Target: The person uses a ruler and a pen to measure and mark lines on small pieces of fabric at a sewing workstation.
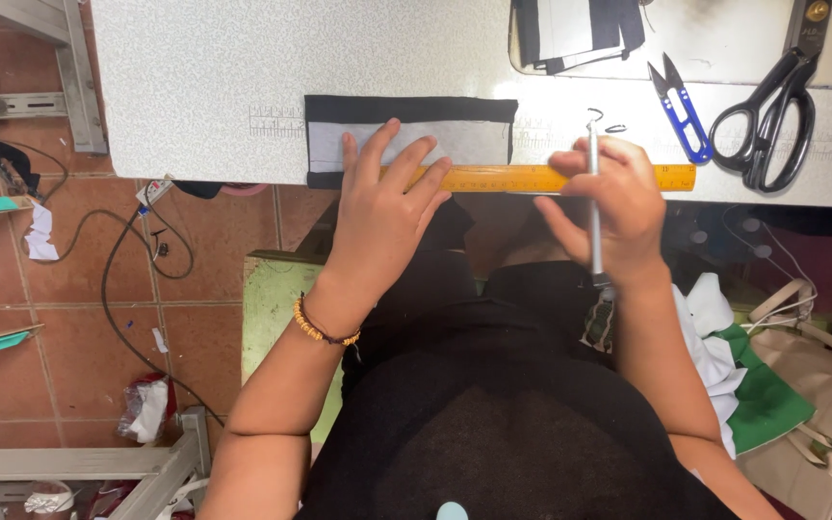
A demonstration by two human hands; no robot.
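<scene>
Black-clothed lap nearest, left hand (pixel 382 207) spread flat with fingers wide on black-and-white fabric piece (pixel 406 140) and yellow ruler (pixel 551 178) at table (pixel 195 87) edge, right hand (pixel 604 207) closed around silver pen (pixel 593 193), blue thread snips (pixel 681 106) and black scissors (pixel 772 116) lying beyond.

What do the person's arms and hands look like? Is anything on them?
Both arms are bare, with no sleeves showing and no gloves. The left hand has a thin bracelet round the wrist, made of small orange beads with a dark stretch. The right hand shows no ring, watch or band.
</scene>
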